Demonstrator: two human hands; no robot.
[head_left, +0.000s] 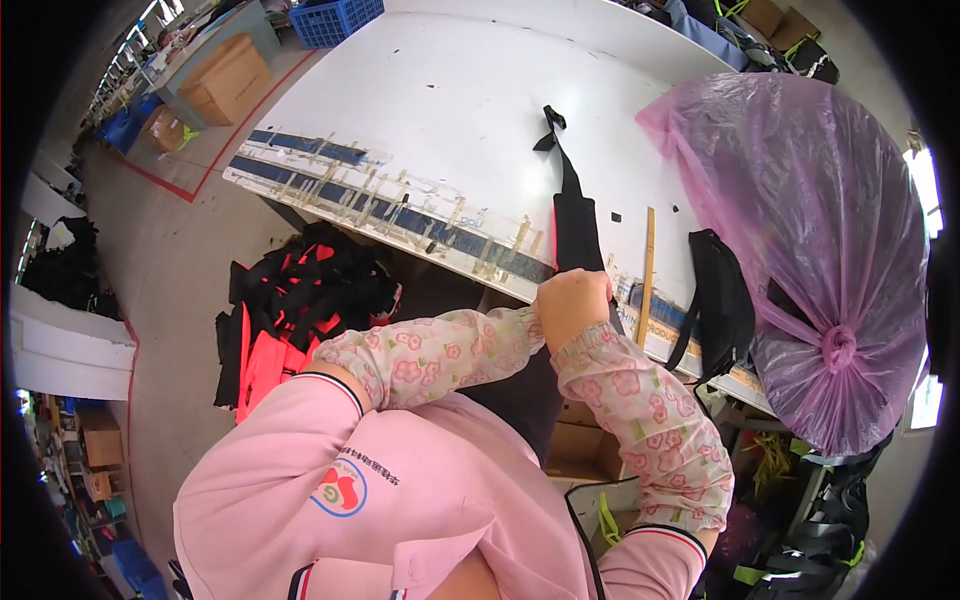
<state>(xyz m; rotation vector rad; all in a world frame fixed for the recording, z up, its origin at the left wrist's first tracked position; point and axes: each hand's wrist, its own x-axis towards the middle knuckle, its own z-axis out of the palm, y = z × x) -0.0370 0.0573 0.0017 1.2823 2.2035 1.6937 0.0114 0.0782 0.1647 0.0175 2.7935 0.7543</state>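
Note:
A black padded strap [577, 232] with a red edge lies on the white table. A narrow webbing tail with a small black buckle [553, 118] runs from its far end. My right hand [577, 300] is closed round the strap's near end at the table's front edge. My left forearm reaches in from the left to the same spot. The left hand's fingers are hidden behind the right hand and wrist, so I cannot see what they do. Just right of my hands, a yellow ruler [648, 262] lies on the table.
A black pouch [722, 300] lies to the right, beside a knotted pink plastic bag [810, 230]. Black and red pieces [300, 300] are heaped below the table's left front edge. A blue crate [336, 20] stands past the far left corner. Worn tape [400, 205] lines the front edge.

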